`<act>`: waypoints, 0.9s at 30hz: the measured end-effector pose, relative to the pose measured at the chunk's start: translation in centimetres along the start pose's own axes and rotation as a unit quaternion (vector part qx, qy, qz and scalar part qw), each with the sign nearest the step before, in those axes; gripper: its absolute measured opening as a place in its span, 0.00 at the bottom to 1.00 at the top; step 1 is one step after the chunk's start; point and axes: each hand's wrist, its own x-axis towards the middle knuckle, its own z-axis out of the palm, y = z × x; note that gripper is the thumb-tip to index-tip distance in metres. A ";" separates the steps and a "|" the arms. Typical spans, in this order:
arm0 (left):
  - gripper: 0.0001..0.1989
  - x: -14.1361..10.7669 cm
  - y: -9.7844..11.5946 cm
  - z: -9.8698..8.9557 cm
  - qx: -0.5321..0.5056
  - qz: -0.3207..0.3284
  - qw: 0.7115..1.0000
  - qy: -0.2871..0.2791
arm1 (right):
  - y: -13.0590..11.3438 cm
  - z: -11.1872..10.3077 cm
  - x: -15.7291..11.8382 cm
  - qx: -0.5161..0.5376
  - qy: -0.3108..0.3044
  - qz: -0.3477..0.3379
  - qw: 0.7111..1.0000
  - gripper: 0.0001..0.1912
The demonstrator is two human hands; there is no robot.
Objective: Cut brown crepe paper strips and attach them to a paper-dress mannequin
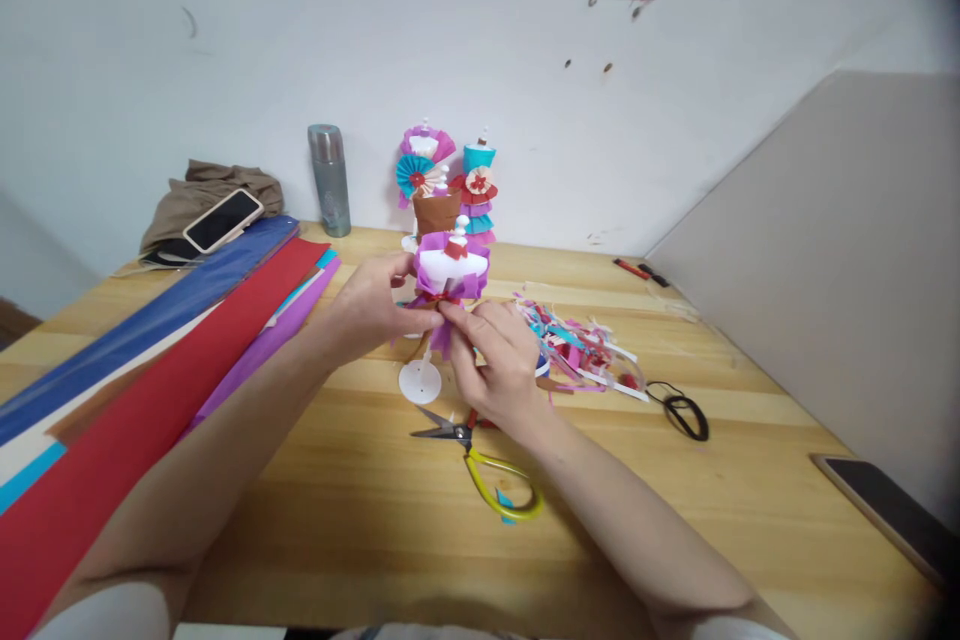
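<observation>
A small white dress form (452, 267) dressed in purple crepe paper stands upright on a round white base (420, 382). Around its waist is a red band (436, 300), partly covered by fingers. My left hand (379, 305) is closed around the left side of the waist, thumb in front. From the right, my right hand (497, 352) pinches the paper dress at the front of the waist; its fingertips meet my left thumb there. Below the hands, scissors with yellow handles (504, 485) lie with their blades apart. A blue paper scrap (505, 506) lies by one handle loop.
Behind stand more dressed forms, one brown (436, 215), one blue and red (478, 160). Paper scraps (581, 345) and a black cord (686, 417) lie right. Left are colored paper sheets (180, 360), a phone (223, 220), cloth (217, 188) and a bottle (330, 182).
</observation>
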 end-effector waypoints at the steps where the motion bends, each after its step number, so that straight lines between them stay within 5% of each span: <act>1: 0.17 0.0 0.0 0.1 0.001 0.001 1.000 0.001 | 0.0 -0.1 0.1 0.023 0.000 0.014 1.000 0.12; 8: 0.18 0.0 0.1 0.4 0.006 0.007 1.000 0.009 | -0.2 -0.7 0.5 0.135 0.008 0.092 0.987 0.11; 11: 0.20 0.0 0.2 0.4 -0.002 0.002 1.000 -0.004 | -0.3 -0.7 0.4 0.155 0.034 0.168 0.973 0.06; 18: 0.21 0.0 0.1 0.4 -0.003 0.011 1.000 -0.011 | 0.0 0.1 0.5 0.168 0.040 0.342 0.924 0.12; 27: 0.22 -0.1 0.1 0.5 0.003 0.026 1.000 -0.012 | 0.6 0.4 0.6 0.194 0.003 0.360 0.913 0.21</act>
